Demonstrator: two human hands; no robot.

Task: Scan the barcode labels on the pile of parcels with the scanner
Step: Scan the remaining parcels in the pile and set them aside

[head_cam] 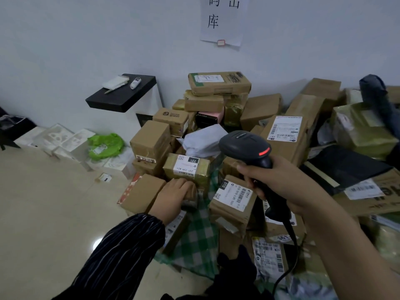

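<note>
Item one: the pile of parcels (262, 109), mostly brown cartons with some grey and black bags, heaped on the floor (43, 202) where it meets the wall, and running off toward the floor's right edge. Item two: the scanner (244, 144), black with a red light on its head, in my right hand (279, 185). My fingers are wrapped round its handle, and its head is held over the middle of the pile. Its cable (290, 256) hangs down toward the near edge of the view. Item three: my left hand (173, 193), in a dark striped sleeve (121, 250), at the near left side of the pile. Its fingers are bent over the edge of a small brown parcel (190, 197). This sits just below the parcel labelled 231 (186, 167) and just beside a plain brown box (142, 192). Item four: the parcel labelled 010 (233, 200), label up, directly under the scanner's handle. Item five: a tall carton (285, 135) with a white barcode label, leaning behind the scanner. Item six: a green checked cloth (199, 234) under the near parcels. Item seven: a white plastic bag (203, 139) in the middle of the heap. Sundries: a black-topped stand (121, 96) against the wall left of the pile, carrying small white objects. A bright green bag (105, 145) and white foam packing (62, 139) lie on the floor along the wall. A paper notice (223, 20) hangs on the wall above.
</note>
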